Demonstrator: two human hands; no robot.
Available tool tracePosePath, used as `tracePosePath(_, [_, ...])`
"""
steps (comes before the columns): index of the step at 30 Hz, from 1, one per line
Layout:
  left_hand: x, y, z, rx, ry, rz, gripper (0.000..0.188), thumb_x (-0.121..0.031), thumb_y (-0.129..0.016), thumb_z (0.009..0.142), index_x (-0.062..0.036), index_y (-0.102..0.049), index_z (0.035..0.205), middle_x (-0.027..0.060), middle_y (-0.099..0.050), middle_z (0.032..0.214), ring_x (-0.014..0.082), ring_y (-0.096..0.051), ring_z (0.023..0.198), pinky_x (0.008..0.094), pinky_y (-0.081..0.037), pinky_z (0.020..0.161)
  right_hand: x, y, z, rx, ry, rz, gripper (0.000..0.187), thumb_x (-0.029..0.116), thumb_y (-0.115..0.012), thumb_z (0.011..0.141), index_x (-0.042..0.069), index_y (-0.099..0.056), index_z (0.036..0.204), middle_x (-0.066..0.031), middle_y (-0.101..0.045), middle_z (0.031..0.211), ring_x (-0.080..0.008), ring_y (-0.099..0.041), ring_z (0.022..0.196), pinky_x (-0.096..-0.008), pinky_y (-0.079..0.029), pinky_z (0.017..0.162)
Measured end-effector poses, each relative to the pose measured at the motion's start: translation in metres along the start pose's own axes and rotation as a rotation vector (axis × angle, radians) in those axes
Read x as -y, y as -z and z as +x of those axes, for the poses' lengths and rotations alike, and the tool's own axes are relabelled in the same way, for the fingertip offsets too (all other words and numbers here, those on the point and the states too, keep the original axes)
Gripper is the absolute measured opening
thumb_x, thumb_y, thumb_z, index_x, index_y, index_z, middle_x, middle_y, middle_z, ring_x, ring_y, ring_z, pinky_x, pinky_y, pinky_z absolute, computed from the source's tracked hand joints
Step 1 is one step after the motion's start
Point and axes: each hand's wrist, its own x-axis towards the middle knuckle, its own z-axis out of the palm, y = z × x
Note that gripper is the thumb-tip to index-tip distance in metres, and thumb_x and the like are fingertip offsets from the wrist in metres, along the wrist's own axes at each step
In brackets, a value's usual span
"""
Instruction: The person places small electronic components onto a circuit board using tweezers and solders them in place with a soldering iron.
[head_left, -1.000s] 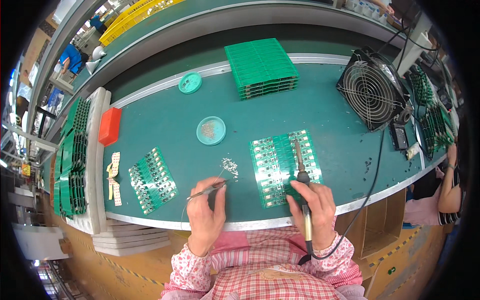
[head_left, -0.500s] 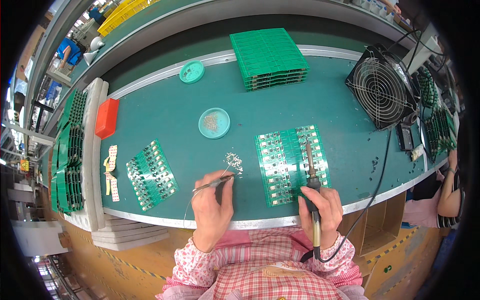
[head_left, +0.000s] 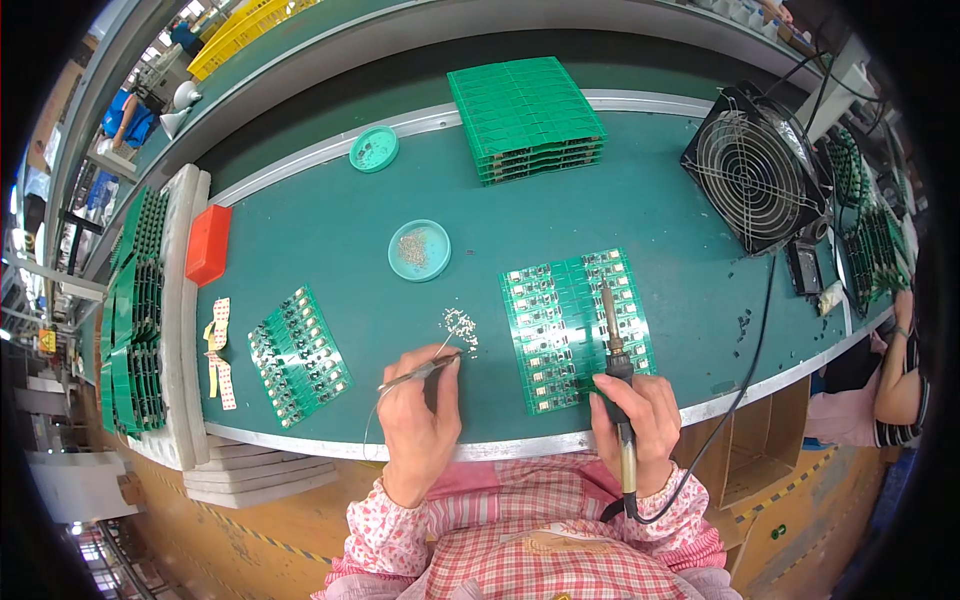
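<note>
My left hand (head_left: 415,435) is closed round a pair of tweezers (head_left: 418,372), and a thin wire (head_left: 369,428) curves down beside it. The tweezers' tips are close to a scatter of tiny pale components (head_left: 460,327) on the mat. My right hand (head_left: 648,425) grips a soldering iron (head_left: 628,463), its tip pointing away from me over the right half of a green circuit board panel (head_left: 541,345). Whether the tip touches the board I cannot tell. Left of my left hand lies a second, smaller board panel (head_left: 300,355).
A turquoise dish (head_left: 432,270) of small parts stands beyond the components, with another dish (head_left: 374,165) farther back. Stacked boards (head_left: 525,95) stand at the back, a black fan (head_left: 750,175) at the right. A red box (head_left: 208,245) is at the left. The iron's cable (head_left: 752,375) crosses the front edge.
The view has shifted slightly, so most of the bench appears a little farther left. Both hands keep their grips, and the tweezers and soldering iron have barely moved over the bench.
</note>
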Motion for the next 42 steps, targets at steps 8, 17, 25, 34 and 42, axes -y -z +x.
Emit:
tracePosePath(8, [0.0,0.001,-0.001,-0.01,0.029,-0.038,0.016,0.004,-0.069,0.085,-0.0018,-0.067,0.1,0.0105,-0.07,0.1,0.0303,-0.064,0.087,0.0381,-0.049,0.077,0.0,0.001,0.0,-0.006,-0.006,0.008,0.044,-0.001,-0.079,0.072,0.011,-0.069,0.113,-0.0089,-0.058,0.085,-0.0258,-0.06,0.073,-0.0369,-0.048,0.064])
tracePosePath(17, [0.002,0.002,-0.001,0.015,-0.004,-0.007,0.018,0.005,-0.069,0.084,-0.0025,-0.068,0.1,0.0102,-0.07,0.1,0.0305,-0.065,0.086,0.0374,-0.05,0.078,0.002,0.0,0.001,-0.006,-0.012,0.003,0.045,-0.002,-0.079,0.071,0.011,-0.069,0.113,-0.0084,-0.057,0.085,-0.0255,-0.059,0.072,-0.037,-0.047,0.063])
tracePosePath(25, [0.002,0.001,0.0,-0.003,-0.062,0.029,0.018,0.005,-0.069,0.083,-0.0023,-0.068,0.1,0.0102,-0.07,0.1,0.0304,-0.065,0.086,0.0379,-0.05,0.079,0.001,0.0,0.001,-0.009,-0.009,-0.002,0.045,-0.002,-0.079,0.071,0.012,-0.07,0.113,-0.0072,-0.057,0.084,-0.0247,-0.059,0.071,-0.036,-0.047,0.063])
tracePosePath(34, [-0.011,-0.003,0.002,0.038,-0.056,-0.058,0.019,0.006,-0.07,0.083,-0.0028,-0.069,0.1,0.0099,-0.071,0.1,0.0298,-0.065,0.089,0.038,-0.05,0.08,0.002,0.002,0.001,-0.031,-0.028,0.008,0.044,-0.002,-0.079,0.071,0.012,-0.071,0.111,-0.0065,-0.057,0.083,-0.0242,-0.059,0.07,-0.0355,-0.048,0.062])
tracePosePath(42, [-0.025,-0.021,0.008,0.175,-0.15,-0.159,0.013,0.006,-0.065,0.088,0.0013,-0.067,0.1,0.0119,-0.07,0.098,0.0258,-0.068,0.085,0.0331,-0.053,0.076,0.001,0.002,0.0,-0.052,-0.047,0.021,0.044,-0.002,-0.08,0.07,0.013,-0.071,0.111,-0.0069,-0.057,0.083,-0.0247,-0.059,0.069,-0.0356,-0.047,0.06])
